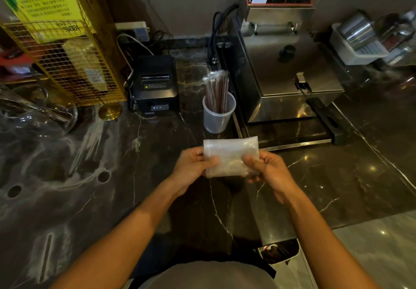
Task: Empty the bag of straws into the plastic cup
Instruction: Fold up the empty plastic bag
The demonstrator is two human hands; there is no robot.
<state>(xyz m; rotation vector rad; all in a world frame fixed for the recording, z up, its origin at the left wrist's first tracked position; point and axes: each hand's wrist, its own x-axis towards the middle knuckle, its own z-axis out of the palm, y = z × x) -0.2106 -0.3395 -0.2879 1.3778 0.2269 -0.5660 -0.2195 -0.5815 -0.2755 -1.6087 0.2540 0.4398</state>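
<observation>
A translucent plastic cup stands upright on the dark marble counter, just left of the fryer. Several wrapped dark straws stand in it, leaning slightly left. In front of the cup I hold a clear plastic bag, folded flat, with no straws visible in it. My left hand pinches its left edge and my right hand pinches its right edge, both above the counter.
A steel fryer with a black handle stands at the right of the cup. A black receipt printer sits to the left, beside a gold wire rack. A glass bowl lies far left. Metal cans sit in a white basket at back right.
</observation>
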